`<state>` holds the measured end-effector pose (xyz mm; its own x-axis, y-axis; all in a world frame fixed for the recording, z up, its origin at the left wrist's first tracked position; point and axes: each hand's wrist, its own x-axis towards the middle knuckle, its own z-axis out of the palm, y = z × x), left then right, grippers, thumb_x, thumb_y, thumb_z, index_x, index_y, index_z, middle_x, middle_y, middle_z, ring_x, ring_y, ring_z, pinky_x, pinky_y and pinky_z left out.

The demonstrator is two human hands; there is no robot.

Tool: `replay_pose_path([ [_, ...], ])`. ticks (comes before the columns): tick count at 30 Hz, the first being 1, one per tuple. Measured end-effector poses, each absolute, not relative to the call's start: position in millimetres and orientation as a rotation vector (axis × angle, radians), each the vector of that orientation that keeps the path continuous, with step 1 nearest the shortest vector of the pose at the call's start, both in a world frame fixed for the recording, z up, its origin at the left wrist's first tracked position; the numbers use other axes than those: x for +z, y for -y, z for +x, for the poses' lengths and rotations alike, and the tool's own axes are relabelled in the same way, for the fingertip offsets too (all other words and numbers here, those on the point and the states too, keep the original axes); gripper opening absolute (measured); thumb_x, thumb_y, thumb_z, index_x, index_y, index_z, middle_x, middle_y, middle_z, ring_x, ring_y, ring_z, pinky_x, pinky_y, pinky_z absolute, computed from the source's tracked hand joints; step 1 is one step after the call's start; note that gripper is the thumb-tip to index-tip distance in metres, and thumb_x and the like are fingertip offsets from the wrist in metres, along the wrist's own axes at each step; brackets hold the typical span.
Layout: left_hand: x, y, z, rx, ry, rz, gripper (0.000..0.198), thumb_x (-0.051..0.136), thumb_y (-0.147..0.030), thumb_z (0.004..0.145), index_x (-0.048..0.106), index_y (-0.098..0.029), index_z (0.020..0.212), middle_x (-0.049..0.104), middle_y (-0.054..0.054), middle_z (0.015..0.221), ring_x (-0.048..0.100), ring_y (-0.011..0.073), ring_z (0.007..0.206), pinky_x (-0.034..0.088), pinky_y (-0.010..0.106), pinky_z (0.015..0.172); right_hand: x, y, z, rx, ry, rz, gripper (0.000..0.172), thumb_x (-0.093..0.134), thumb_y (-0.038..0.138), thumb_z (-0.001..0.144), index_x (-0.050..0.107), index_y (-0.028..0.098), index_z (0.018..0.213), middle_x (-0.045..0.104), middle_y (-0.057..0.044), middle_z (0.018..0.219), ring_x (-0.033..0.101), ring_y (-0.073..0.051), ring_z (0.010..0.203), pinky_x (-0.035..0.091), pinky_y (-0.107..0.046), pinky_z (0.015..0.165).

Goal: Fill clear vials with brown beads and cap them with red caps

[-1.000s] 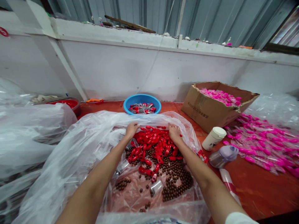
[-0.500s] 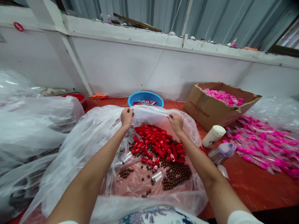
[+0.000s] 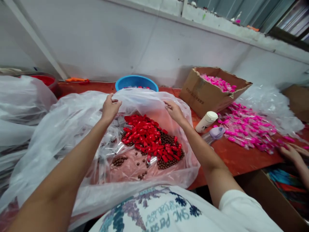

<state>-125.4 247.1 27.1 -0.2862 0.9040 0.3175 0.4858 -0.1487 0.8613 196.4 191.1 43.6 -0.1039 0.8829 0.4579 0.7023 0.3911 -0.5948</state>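
A large clear plastic bag [image 3: 79,106] lies with its mouth wide, and its loose film spreads round the contents. Inside are a heap of glossy red plastic pieces [image 3: 142,133], many small brown beads [image 3: 166,162] and several clear plastic cylinders [image 3: 116,146]. At the far left of the bag's mouth is my left hand [image 3: 109,109], thumb and fingers apart over the film. Across from it, my right hand [image 3: 174,111] has its fingers stretched toward the far right rim. Neither hand appears to grip the film.
Behind the bag stands a blue basin [image 3: 136,83]. To its right are a cardboard box [image 3: 205,96] of pink pieces, a white bottle [image 3: 206,121], a purple-lidded bottle [image 3: 216,132] and a pink pile [image 3: 246,129]. Another person's hand [image 3: 291,153] touches the pile's right side.
Both hands pinched the bag's far edge before; now their fingers have come apart and the hands are spread wider. The red heap shows more fully. My view has turned right and down.
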Motion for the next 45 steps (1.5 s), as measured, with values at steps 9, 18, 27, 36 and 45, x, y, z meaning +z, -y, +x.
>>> replay_pose_path([
  [9,-23,-40,-101,0.373,-1.063,2.245,0.049,0.046,-0.043,0.087,0.05,-0.024,0.132,0.044,0.009,0.142,0.04,0.0261,0.13,0.031,0.042,0.107,-14,-8,233,0.67,2.059,-1.832,0.096,0.074,0.048,0.066,0.024,0.028,0.145,0.032,-0.012,0.146,0.036,-0.031,0.131,0.037,-0.045,0.101],
  [18,-73,44,-86,0.118,-1.07,2.358,0.064,0.061,-0.02,0.075,0.044,-0.032,0.136,0.005,0.007,0.157,0.003,0.0388,0.14,0.013,0.059,0.109,-69,-12,167,0.543,2.105,-1.717,0.091,0.077,0.024,0.065,0.03,0.028,0.143,0.009,-0.014,0.153,0.017,-0.033,0.14,0.026,-0.045,0.11],
  [27,-62,43,-86,0.439,-1.155,2.383,0.03,0.055,-0.026,0.084,0.066,-0.026,0.112,0.038,0.01,0.142,0.029,0.0323,0.131,0.028,0.052,0.105,-62,-89,143,0.664,1.879,-1.483,0.084,0.055,0.006,0.07,0.023,0.024,0.146,0.018,-0.007,0.152,0.02,-0.021,0.14,0.023,-0.037,0.112],
  [36,-52,-3,-41,0.32,-1.147,2.531,0.031,0.053,-0.024,0.084,0.063,-0.016,0.112,0.059,0.014,0.102,0.052,0.0268,0.094,0.044,0.04,0.082,-48,-23,177,0.509,1.775,-1.558,0.035,0.046,0.013,0.082,0.064,0.021,0.111,0.056,-0.009,0.125,0.05,-0.02,0.118,0.036,-0.04,0.104],
  [45,-83,-15,-48,0.601,-0.861,2.161,0.062,0.055,-0.009,0.075,0.036,-0.016,0.133,0.049,0.014,0.126,0.048,0.0239,0.115,0.04,0.04,0.098,-65,41,140,0.508,2.086,-1.487,0.041,0.054,0.019,0.088,0.052,0.022,0.129,0.057,-0.01,0.126,0.051,-0.021,0.114,0.041,-0.038,0.098],
])
